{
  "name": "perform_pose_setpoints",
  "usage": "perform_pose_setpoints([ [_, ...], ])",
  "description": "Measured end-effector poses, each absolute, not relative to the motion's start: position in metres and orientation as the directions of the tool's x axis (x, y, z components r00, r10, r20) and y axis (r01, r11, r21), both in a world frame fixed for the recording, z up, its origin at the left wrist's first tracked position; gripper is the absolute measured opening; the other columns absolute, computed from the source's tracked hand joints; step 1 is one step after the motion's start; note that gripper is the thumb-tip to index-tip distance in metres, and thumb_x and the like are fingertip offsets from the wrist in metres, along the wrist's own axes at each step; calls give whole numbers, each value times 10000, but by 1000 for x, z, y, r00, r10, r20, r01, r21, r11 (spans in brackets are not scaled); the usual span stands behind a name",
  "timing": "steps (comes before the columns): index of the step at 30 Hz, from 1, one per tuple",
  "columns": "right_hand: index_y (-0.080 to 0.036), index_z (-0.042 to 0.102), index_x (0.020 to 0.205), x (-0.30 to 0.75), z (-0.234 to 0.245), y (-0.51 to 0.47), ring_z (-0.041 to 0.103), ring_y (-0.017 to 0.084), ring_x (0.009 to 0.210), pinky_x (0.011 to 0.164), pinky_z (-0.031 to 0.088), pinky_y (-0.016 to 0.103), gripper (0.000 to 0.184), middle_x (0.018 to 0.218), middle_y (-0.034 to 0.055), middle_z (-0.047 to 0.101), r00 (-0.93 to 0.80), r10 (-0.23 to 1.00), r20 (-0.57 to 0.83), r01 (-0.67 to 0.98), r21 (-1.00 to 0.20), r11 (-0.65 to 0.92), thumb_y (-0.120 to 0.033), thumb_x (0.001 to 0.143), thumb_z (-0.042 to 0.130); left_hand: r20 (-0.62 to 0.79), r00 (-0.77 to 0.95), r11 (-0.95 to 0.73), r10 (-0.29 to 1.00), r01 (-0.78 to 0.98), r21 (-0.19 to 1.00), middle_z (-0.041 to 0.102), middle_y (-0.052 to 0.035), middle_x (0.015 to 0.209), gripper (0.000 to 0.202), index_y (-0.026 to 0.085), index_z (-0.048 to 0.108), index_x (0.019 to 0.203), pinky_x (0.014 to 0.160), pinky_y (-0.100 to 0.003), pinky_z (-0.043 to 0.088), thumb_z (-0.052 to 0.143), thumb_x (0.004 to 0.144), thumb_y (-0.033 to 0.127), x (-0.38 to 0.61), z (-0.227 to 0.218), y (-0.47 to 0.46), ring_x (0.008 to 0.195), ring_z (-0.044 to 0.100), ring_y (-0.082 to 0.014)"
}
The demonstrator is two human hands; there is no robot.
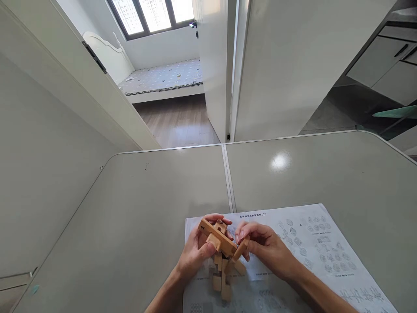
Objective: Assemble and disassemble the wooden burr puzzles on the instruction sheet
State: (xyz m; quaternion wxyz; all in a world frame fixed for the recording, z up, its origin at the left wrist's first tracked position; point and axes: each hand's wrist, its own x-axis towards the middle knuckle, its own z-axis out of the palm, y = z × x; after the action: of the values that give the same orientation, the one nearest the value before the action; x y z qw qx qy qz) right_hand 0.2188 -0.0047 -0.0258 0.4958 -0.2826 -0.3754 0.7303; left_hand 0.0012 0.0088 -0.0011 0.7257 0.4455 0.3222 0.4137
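Note:
A wooden puzzle (219, 240) of interlocked notched bars is held just above a printed sheet (312, 243). My left hand (194, 253) is closed around the puzzle's left side, thumb over a short block. My right hand (264, 247) pinches a tilted wooden bar (241, 248) at the puzzle's right side. One bar carries a black number mark near its left end. More wooden bars (221, 278) lie on the sheet directly beneath the hands, partly hidden by them.
The grey folding table (137, 208) has a seam running down its middle. A white wall stands at the left and an open doorway beyond shows a bed (163, 76) under a window. Dark cabinets (387, 56) are at the far right.

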Motion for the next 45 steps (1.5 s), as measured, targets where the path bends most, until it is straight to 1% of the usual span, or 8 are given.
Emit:
perform_pose_setpoints([
  [4,-279,845,960,218,-23,-4,624,128,708,624,555,253,57,962,34,715,-357,934,-5,-518,-831,-202,-317,918,852,-109,441,266,891,-312,912,666,-151,1333,681,240,666,1334,876,-399,610,821,821,660,0,-2,9,982,701,-267],
  [15,-273,864,963,218,-28,-6,651,130,708,642,586,271,77,1004,42,704,-323,946,-34,-494,-847,-199,-290,889,877,-145,432,294,890,-301,907,670,-144,1310,652,230,665,1325,876,-388,611,771,864,678,0,-3,10,1003,709,-270],
  [20,-268,867,956,218,-27,-5,679,148,750,661,604,270,94,1011,53,740,-302,953,-32,-500,-846,-187,-289,869,897,-144,433,288,890,-289,913,666,-133,1308,618,227,667,1307,883,-372,603,739,892,678,-1,-3,11,1006,702,-256],
  [26,-280,877,988,218,-26,-5,692,130,676,650,619,257,92,952,50,796,-340,940,-2,-498,-848,-182,-260,899,872,-150,416,280,897,-271,921,657,-115,1284,629,234,650,1294,861,-362,609,778,860,671,-2,-7,11,1000,706,-257],
  [31,-298,863,1016,219,-28,-5,742,144,787,711,634,247,129,1028,42,806,-357,934,28,-517,-838,-173,-218,915,856,-140,373,253,917,-274,928,660,-119,1277,614,223,651,1281,859,-354,604,744,882,680,-2,-12,11,978,695,-240],
  [35,-293,842,1015,220,-25,-5,744,168,916,783,634,260,138,1069,46,793,-368,930,25,-498,-850,-174,-203,911,857,-110,336,204,935,-258,944,698,-109,1144,618,207,641,1290,855,-327,589,735,894,671,-5,-14,12,954,674,-222],
  [40,-294,807,1060,220,-24,-5,711,185,1059,946,586,302,175,1108,46,764,-369,928,55,-488,-861,-143,-230,908,865,-47,343,133,938,-232,964,673,-117,1201,640,213,622,1312,868,-337,597,786,867,643,-8,-7,14,969,668,-221],
  [45,-300,783,1054,219,-25,-5,676,175,1082,963,550,281,197,1091,33,736,-348,936,58,-467,-876,-120,-269,890,886,6,337,62,941,-191,980,606,-120,1306,630,245,603,1340,879,-338,600,821,856,583,-8,-3,14,1009,660,-222],
])
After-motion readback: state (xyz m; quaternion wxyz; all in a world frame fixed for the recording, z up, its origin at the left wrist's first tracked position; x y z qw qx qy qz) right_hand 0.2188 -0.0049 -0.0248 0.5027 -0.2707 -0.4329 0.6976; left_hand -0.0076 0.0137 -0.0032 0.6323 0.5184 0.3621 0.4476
